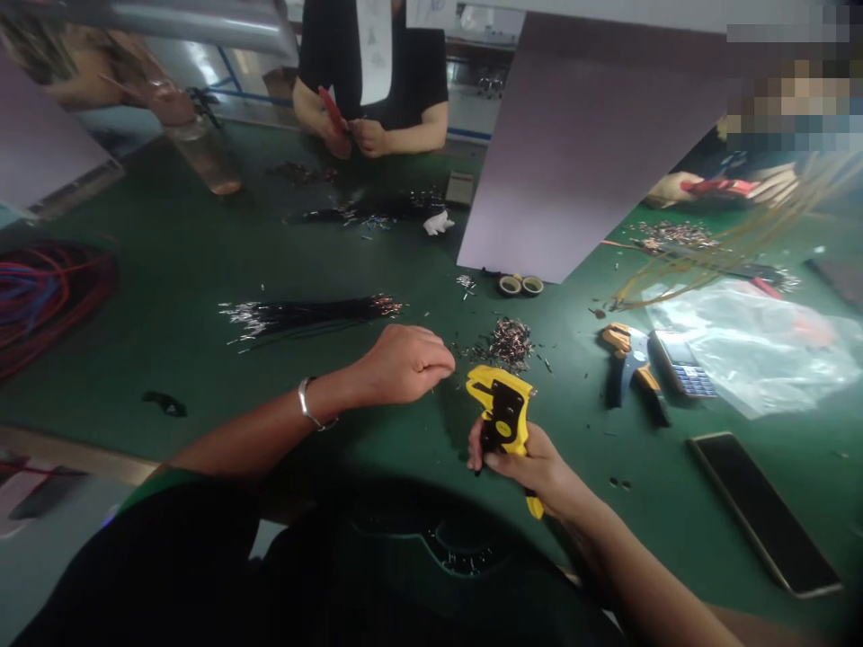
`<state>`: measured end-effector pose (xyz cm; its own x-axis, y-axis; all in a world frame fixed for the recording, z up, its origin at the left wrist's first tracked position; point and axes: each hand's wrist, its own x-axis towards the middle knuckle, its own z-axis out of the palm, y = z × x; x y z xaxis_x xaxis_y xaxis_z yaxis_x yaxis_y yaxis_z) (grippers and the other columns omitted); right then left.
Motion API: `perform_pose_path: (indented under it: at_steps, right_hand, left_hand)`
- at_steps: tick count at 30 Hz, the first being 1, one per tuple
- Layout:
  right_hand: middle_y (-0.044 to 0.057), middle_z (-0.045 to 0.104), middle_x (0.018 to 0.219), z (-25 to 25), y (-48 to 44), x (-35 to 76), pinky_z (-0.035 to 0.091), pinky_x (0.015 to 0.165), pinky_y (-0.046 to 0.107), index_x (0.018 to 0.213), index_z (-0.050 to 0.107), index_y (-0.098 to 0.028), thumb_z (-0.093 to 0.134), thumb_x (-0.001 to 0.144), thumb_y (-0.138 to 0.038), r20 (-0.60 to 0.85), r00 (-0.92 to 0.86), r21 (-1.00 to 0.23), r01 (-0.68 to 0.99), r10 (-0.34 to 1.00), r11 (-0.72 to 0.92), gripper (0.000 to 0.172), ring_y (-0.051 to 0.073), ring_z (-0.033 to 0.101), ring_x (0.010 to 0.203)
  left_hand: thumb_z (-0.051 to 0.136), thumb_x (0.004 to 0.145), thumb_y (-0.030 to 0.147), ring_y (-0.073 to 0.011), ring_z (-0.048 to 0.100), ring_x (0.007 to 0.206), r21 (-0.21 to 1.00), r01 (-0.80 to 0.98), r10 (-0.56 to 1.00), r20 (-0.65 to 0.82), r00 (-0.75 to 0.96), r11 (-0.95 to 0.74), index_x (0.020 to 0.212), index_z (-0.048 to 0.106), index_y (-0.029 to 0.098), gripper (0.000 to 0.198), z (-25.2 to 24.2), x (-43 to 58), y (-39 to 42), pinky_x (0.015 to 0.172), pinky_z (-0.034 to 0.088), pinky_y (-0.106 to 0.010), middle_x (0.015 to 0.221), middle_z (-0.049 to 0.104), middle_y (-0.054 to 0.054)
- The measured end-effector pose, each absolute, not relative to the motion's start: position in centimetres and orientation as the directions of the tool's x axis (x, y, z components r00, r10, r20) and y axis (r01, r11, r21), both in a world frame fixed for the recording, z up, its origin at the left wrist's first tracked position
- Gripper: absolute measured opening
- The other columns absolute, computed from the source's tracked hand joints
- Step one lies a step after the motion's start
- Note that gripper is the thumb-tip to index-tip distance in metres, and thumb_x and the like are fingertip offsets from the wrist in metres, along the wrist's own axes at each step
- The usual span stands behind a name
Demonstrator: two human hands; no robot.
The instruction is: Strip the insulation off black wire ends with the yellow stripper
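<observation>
My right hand (522,458) is wrapped round a yellow and black wire stripper (507,415), its jaws pointing left. Just left of those jaws is my left hand (411,364), its fingers pinched together; what they hold is too small to make out. Beyond the tool lies a pile of small dark and coppery scraps (511,341) on the green table (222,243). A bundle of black wires (314,312) with bare ends lies beyond my left wrist.
On the right are a second stripper (630,359), a keypad phone (684,364), a plastic bag (761,341) and a smartphone (761,512). Coiled red and blue wires (47,296) lie at left. Across the table, a person (370,90) holds a red tool; a panel (573,144) stands nearby.
</observation>
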<state>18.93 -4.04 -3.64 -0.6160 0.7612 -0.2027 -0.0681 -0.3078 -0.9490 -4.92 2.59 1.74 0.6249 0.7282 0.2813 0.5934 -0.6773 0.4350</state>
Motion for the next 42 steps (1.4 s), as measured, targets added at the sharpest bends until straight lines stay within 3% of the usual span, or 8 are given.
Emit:
perform_pose_path:
  at_steps: [21,32,42]
  right_hand:
    - [0.002,0.060,0.069,-4.7,-4.6,18.5,0.050,0.056,0.031,0.084,0.061,-0.014,0.074,0.075,-0.029,-0.217,-0.623,-0.905,-0.161,0.752,-0.395,0.021,0.015,0.057,0.057]
    - [-0.004,0.053,0.054,-4.9,-5.0,18.5,0.045,0.048,0.028,0.082,0.057,-0.015,0.076,0.075,-0.031,-0.249,-0.599,-0.874,-0.199,0.761,-0.443,0.025,0.011,0.050,0.046]
    - [-0.006,0.047,0.048,-4.9,-5.1,18.0,0.042,0.042,0.027,0.077,0.053,-0.017,0.075,0.074,-0.040,-0.280,-0.510,-0.912,-0.122,0.813,-0.391,0.032,0.010,0.044,0.041]
  left_hand:
    - [0.051,0.084,0.014,-0.0123,0.054,0.063,0.432,0.548,0.684,0.279,0.674,-0.717,0.066,0.068,0.020,0.026,1.2,-4.8,2.8,0.059,0.037,-0.025,0.061,0.062,0.000]
    - [0.052,0.084,0.015,-0.0109,0.054,0.061,0.498,0.517,0.691,0.270,0.670,-0.696,0.065,0.068,0.020,0.025,1.1,-4.9,3.0,0.058,0.037,-0.024,0.060,0.062,0.001]
    - [0.054,0.085,0.017,-0.0111,0.058,0.065,0.539,0.511,0.707,0.252,0.661,-0.669,0.071,0.071,0.020,0.021,1.0,-4.9,3.2,0.063,0.040,-0.024,0.067,0.068,0.001]
